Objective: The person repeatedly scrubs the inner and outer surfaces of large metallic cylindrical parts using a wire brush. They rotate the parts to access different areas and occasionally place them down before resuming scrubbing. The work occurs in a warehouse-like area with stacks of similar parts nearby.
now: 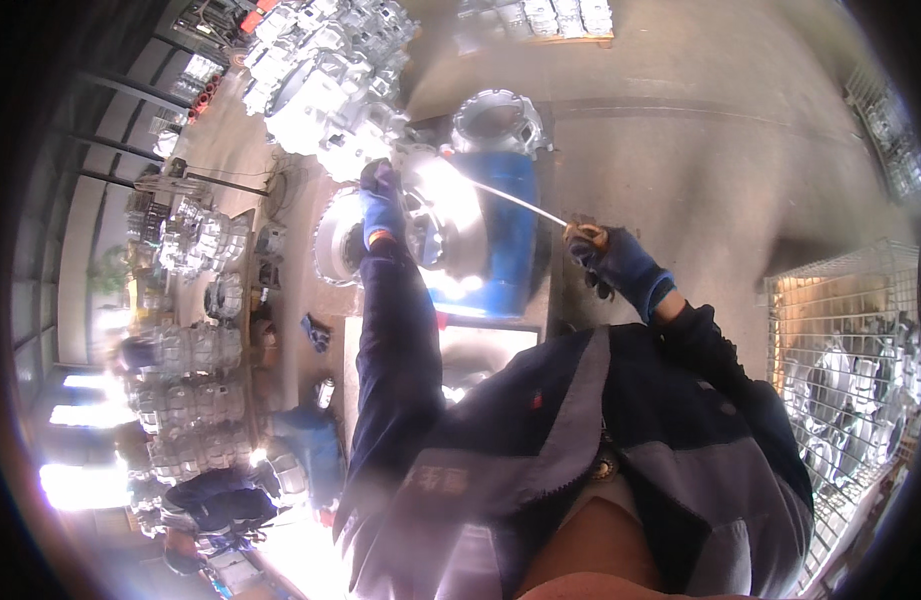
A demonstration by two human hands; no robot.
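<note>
My right hand, in a dark blue glove with brownish finger parts, is closed round one end of a long thin metal rod. The rod slants up and left, and its far end fades into strong glare by a bright metal casting over a blue drum. My left arm is stretched forward. Its gloved left hand is closed against the edge of the silvery castings, with the fingertips partly lost in the brightness. A round, ring-shaped casting sits just beyond the drum.
Silvery castings are heaped at the far left. A wire cage of metal parts stands at the right. Rows of castings line the left, where another person bends over. A pallet of parts lies far ahead on the concrete floor.
</note>
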